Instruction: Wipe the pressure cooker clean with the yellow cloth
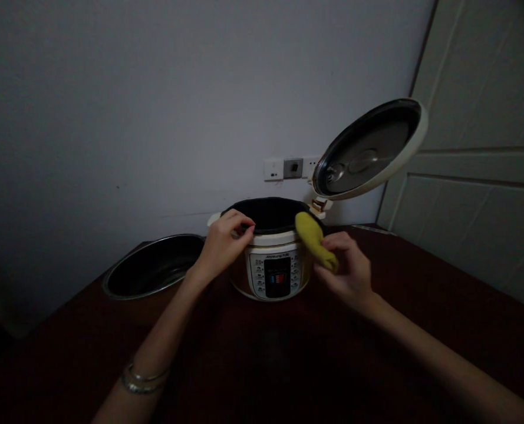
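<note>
Fingers of the right hand (349,272) grip a yellow cloth (310,232) by the open cooker (278,239), mid-frame; those of the left hand (221,244) curl near its rim, holding what I cannot tell. A pot (155,268) sits left of centre.

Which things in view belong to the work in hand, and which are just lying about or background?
Work in hand:
- yellow cloth, held in the right hand
- cooker, lid raised, left hand by its rim
- dark pot to the cooker's left, probably

Background:
- wall sockets
- door
- bracelets on the left wrist
</note>
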`<state>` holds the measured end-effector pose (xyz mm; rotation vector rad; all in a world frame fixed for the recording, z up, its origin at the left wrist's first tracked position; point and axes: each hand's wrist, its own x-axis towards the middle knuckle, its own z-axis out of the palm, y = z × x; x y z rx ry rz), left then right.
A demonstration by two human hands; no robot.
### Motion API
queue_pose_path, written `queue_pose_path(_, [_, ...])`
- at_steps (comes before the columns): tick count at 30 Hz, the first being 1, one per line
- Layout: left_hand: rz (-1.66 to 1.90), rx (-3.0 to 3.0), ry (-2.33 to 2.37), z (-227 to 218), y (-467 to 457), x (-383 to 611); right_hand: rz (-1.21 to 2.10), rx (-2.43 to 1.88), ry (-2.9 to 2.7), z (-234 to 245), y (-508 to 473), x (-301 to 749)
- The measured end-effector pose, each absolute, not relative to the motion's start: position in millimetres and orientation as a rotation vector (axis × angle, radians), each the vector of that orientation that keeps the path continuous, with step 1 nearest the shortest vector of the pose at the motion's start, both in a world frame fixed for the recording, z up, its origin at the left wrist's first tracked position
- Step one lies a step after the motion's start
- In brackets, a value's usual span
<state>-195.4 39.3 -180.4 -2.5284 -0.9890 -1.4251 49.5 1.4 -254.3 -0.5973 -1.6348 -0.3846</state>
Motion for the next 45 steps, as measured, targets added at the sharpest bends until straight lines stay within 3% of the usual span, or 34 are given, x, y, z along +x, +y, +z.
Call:
queue_pose_path(3, [-1.405, -2.551, -0.955, -184, 48, -196, -0.779, -0.372, -2.02, -256, 17, 36])
queue_pose_path(6, [-1.405, -2.595, -0.925, -186, 54, -199, -0.942, -0.414, -2.032, -256, 27, 29])
queue_pose_path(10, [-1.448, -2.652, -0.899, -189, 58, -201, -0.953, -0.573, -1.935, -257, 33, 21])
queue_pose_path(18, [-1.472, -2.655, -0.902, -188, 60, -202, -0.951, -0.437, -1.953, -268, 33, 5])
queue_pose_path(28, [-1.473, -2.656, -0.904, -190, 60, -203, -0.943, -0.384, -2.348, -340, 20, -20])
queue_pose_path(41, [-1.46, -2.712, -0.917, -184, 53, -204, -1.112, -0.53, -1.938, -247, 21, -32])
queue_pose_path(45, [-1.453, -2.689, -0.9, -184, 54, -204, -1.076, -0.498, -1.973, -242, 26, -44])
